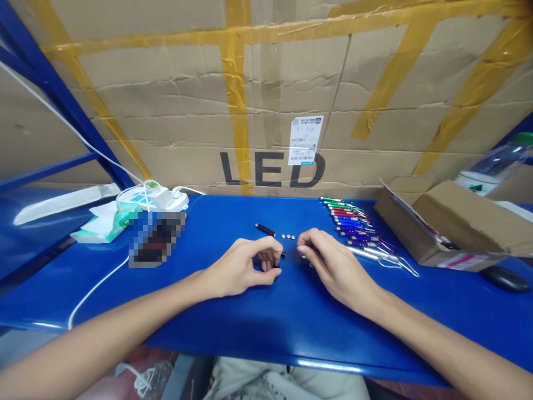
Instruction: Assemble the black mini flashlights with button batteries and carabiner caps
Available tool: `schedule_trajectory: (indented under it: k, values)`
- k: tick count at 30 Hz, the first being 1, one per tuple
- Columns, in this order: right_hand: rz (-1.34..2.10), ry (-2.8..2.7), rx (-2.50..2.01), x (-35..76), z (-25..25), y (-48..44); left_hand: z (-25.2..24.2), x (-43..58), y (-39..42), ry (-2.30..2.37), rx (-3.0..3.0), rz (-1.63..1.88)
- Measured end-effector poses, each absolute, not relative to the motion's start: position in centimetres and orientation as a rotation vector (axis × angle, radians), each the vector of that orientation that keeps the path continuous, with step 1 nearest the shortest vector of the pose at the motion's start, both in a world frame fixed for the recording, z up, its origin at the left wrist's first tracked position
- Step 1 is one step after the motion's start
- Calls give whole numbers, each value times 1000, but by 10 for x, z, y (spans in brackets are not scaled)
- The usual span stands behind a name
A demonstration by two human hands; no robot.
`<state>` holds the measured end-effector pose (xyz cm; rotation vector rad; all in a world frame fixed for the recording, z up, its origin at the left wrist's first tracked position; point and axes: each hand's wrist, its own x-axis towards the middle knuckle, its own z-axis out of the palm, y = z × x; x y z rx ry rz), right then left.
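Note:
My left hand (245, 266) is closed, thumb and fingers curled around a small black cylindrical piece (283, 254) that shows only in part. My right hand (333, 264) faces it a short way to the right, thumb and fingertips pinched together. A tiny bit of metal and black shows at its fingertips, too small to name. Just beyond both hands, several small silver button cells (288, 237) lie in a row on the blue table (233, 328). A slim black tube (265, 229) rests behind the left hand.
Right of centre lies a row of small coloured metal pens or penlights (345, 219) with straps. Beyond them are an open cardboard box (416, 228) and a black mouse (506, 279). At left are a tissue pack (104, 225), a power strip (166, 198) and a blurred-out dark object (156, 241).

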<state>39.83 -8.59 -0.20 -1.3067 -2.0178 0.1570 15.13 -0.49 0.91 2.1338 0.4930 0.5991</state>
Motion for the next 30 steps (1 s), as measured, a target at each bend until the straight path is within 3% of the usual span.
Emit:
schedule_trajectory:
  k: [30]
  values:
    - [261,-1882,-1100,389,3,-94,3,158,-6,498,2082,641]
